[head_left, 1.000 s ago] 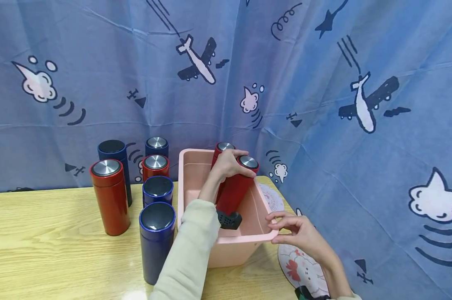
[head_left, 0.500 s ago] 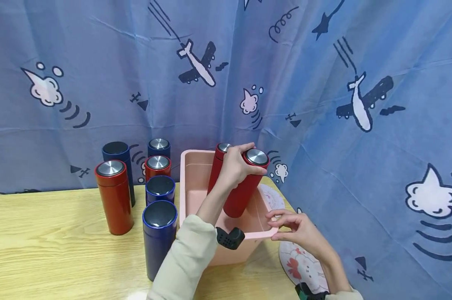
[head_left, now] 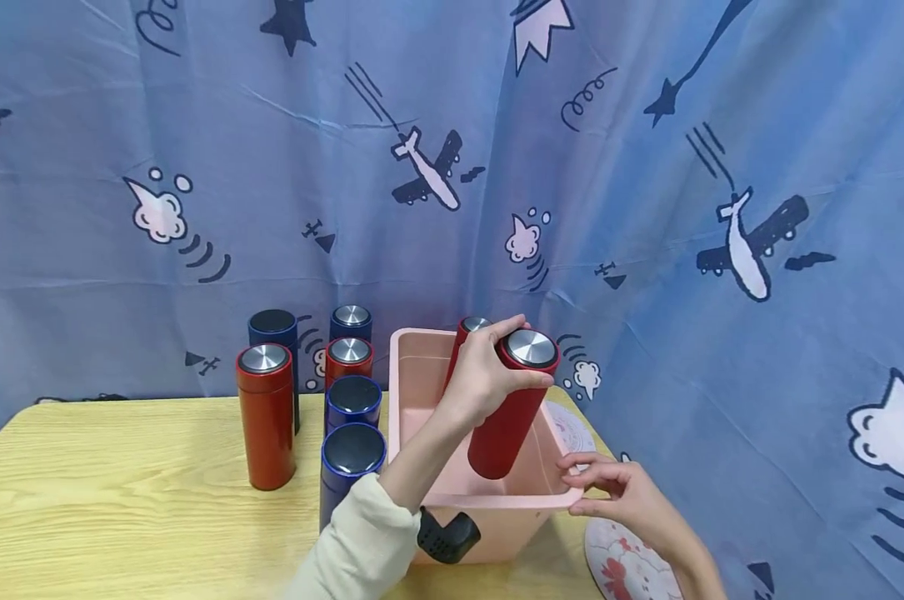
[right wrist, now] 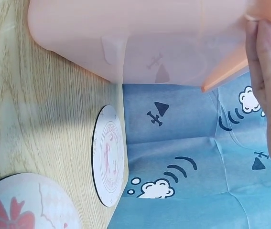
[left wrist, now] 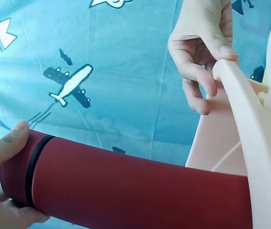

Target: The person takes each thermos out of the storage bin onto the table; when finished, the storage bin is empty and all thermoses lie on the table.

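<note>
My left hand (head_left: pixel 483 379) grips a red thermos (head_left: pixel 506 429) round its neck, just under the silver-topped lid. That thermos leans, its lower end inside the pink bin (head_left: pixel 408 337). In the left wrist view, thumb and fingers clasp the red thermos (left wrist: pixel 140 183) near its black ring, while the bin's rim (left wrist: pixel 250 119) hides its base. My right hand (head_left: pixel 620 492) pinches the bin's near right corner; the right wrist view shows its fingers at the bin's edge (right wrist: pixel 235 71). Behind my left hand, another red thermos (head_left: pixel 459 346) stands in the bin, partly hidden.
Left of the bin stand several thermoses: a red one (head_left: pixel 266 425) with a silver top, a smaller red one (head_left: pixel 349 367), and blue ones, the nearest (head_left: pixel 347 475) beside my sleeve. Round mats (right wrist: pixel 109 157) lie right of the bin. A patterned curtain (head_left: pixel 219 208) hangs behind the wooden table (head_left: pixel 122 492).
My left hand has raised the red thermos and drawn it nearer within the bin. My right hand keeps its hold on the corner. The head view has shifted, so the scene sits lower and further right.
</note>
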Demonstrator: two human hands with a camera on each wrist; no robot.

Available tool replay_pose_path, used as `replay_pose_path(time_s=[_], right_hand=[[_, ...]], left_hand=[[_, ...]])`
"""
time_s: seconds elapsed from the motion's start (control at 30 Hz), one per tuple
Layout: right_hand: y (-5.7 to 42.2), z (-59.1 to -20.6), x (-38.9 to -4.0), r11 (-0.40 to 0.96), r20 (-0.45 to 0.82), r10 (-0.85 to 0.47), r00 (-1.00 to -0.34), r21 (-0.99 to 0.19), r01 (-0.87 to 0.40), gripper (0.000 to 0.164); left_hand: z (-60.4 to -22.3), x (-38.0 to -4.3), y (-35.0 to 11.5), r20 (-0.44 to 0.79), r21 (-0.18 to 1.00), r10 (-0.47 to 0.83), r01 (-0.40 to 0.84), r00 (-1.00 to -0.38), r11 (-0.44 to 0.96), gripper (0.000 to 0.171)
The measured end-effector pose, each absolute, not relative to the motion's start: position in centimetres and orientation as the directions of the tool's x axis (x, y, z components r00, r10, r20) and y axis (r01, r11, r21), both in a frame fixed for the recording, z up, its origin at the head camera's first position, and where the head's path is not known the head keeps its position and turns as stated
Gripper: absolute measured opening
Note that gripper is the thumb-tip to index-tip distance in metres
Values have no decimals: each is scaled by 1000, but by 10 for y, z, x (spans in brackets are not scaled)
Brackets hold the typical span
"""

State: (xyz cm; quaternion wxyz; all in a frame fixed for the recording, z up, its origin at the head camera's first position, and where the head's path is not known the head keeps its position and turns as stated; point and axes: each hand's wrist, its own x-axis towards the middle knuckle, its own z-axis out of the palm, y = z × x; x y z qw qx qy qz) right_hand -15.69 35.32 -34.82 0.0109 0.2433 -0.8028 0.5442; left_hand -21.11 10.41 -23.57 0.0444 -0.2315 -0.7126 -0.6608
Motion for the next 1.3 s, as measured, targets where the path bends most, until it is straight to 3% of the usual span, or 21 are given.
replay_pose_path(time_s=[0.6,0.97,1.3], right_hand=[[358,-352,-159,287,294,-376,-879,-865,-412,21],[354,-354,-160,268,288,-372,-883,-877,-399,20],[355,-355,-160,243,323,-398,-859,-865,-438,21]], left_hand=[[-227,-202,81,339,940,276,339,-899,-52,71],[-213,-202,50,353,923,258,379,-900,61,73],[-188,-197,22,438,895,265,443,-859,-45,67]])
